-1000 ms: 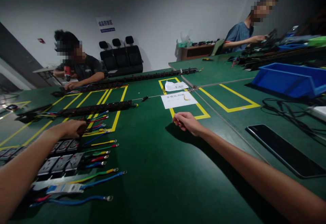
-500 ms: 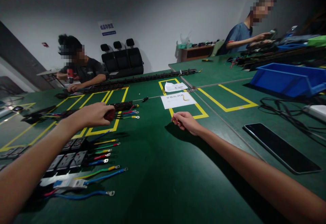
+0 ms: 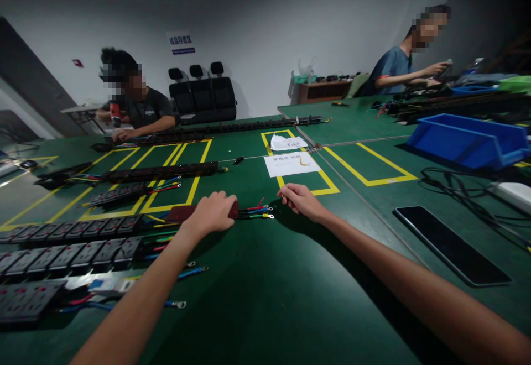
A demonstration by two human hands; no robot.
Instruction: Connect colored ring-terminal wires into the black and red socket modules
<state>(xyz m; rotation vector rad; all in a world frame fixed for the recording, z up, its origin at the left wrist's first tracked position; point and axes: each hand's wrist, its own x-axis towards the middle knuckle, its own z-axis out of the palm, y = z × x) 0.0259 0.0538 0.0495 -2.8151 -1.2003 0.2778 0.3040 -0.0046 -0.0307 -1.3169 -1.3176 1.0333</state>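
A dark red module (image 3: pixel 179 214) lies under my left hand (image 3: pixel 214 211), whose fingers wrap over its right part. Coloured wires with ring terminals (image 3: pixel 265 212) stick out of the module's right end, toward my right hand. My right hand (image 3: pixel 296 199) is closed in a pinch just right of those terminals; what it holds, if anything, is too small to name. Rows of black socket modules (image 3: pixel 74 254) with wires lie to the left, partly behind my left forearm. A smaller black module (image 3: pixel 118 194) lies beyond the red one.
A printed white sheet (image 3: pixel 290 165) lies ahead, with a crumpled one (image 3: pixel 287 142) behind it. On the right are a phone (image 3: pixel 450 246), black cables (image 3: pixel 460 193) and a blue bin (image 3: pixel 468 138). Two people work across the green table (image 3: pixel 257 287), left and right.
My left hand has moved right and nearer, bringing the red module and its wires close to my right hand. The smaller black module is now uncovered. My right hand has barely moved.
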